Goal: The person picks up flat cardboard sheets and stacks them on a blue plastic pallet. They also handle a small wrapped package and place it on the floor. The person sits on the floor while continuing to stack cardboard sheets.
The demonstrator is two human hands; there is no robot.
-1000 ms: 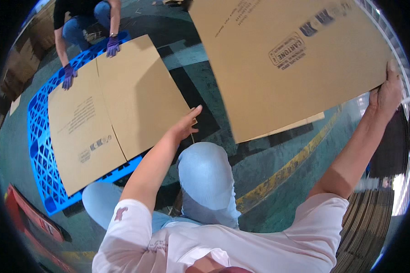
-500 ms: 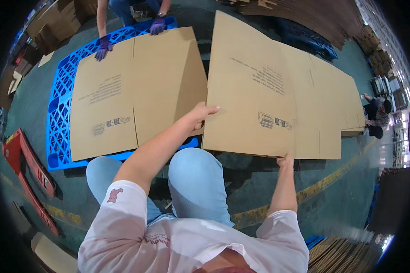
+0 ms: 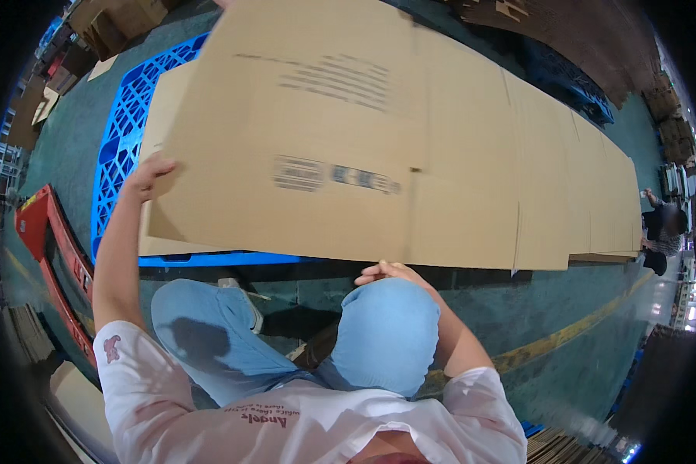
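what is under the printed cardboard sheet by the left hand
Under the printed cardboard sheet, a strip of a lower cardboard sheet shows past its left edge, over a blue plastic pallet. The rest underneath is covered and cannot be seen.

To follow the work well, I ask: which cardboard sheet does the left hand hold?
The upper, printed sheet: the left hand grips its left edge. The lower sheet lies on the blue pallet, mostly covered.

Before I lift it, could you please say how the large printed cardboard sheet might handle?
The cardboard sheet is probably light for its size, given its thin edge. It may hinge along its crease; the printed panel, without obvious sag, seems fairly stiff.
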